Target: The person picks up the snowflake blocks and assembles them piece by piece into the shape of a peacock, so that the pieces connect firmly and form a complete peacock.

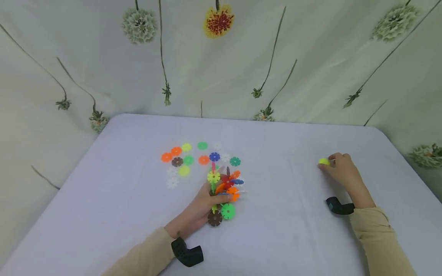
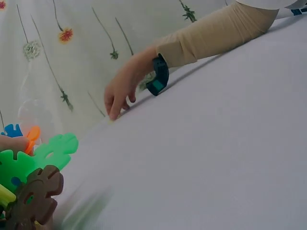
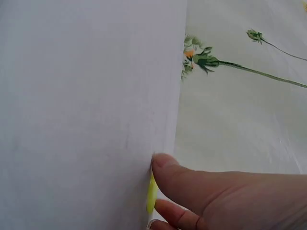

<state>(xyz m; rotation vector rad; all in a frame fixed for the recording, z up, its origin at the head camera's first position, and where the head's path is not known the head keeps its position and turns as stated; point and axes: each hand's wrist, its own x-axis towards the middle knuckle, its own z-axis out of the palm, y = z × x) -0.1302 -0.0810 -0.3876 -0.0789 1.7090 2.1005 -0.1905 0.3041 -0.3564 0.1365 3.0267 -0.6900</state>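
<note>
In the head view my left hand [image 1: 198, 205] holds a cluster of interlocked plastic snowflake discs [image 1: 228, 181] in red, orange, green, yellow, blue and brown. A green disc [image 2: 60, 148] and a brown disc [image 2: 38, 196] of this cluster stick out large in the left wrist view. Far to the right, my right hand [image 1: 342, 170] pinches a single yellow snowflake disc [image 1: 324, 161] at the tabletop. The right wrist view shows that yellow disc [image 3: 151, 195] edge-on, between the thumb [image 3: 168, 165] and the fingers. My left palm is partly hidden behind the cluster.
Several loose discs lie beyond my left hand, among them an orange disc [image 1: 166, 157], a brown disc [image 1: 177, 161], a blue disc [image 1: 214, 156] and a green disc [image 1: 235, 161]. The white table [image 1: 276, 230] ends at a flower-printed curtain [image 1: 310, 76]. Each wrist wears a black camera.
</note>
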